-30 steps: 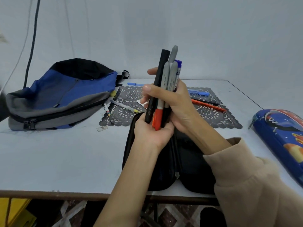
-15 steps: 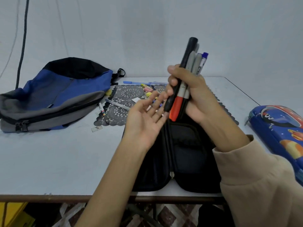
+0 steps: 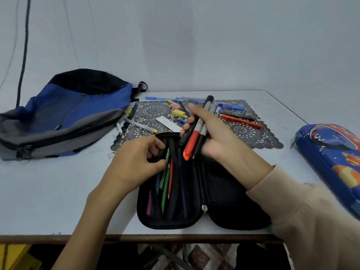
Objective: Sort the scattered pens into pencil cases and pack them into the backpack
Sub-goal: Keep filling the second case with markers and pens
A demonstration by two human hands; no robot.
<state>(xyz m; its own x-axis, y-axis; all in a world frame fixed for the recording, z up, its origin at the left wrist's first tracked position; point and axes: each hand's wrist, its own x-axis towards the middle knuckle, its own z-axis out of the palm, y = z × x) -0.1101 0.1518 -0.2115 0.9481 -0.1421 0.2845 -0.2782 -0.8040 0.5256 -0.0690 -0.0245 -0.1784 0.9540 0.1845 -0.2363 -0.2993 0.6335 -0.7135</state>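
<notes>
Right hand [image 3: 218,141] clenched round pen bundle [image 3: 195,133], slanted, orange end down toward black case [image 3: 224,193].

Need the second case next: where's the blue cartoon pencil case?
Head view: the blue cartoon pencil case lies at the table's right edge, right of the open black case.

Left grip [image 3: 136,162] low, forearm bare, fingers bent, thumb close to fingertips; hold unclear. Right grip [image 3: 218,137] raised beside it, beige sleeve, fingers curled round marker bundle [image 3: 191,141].
</notes>
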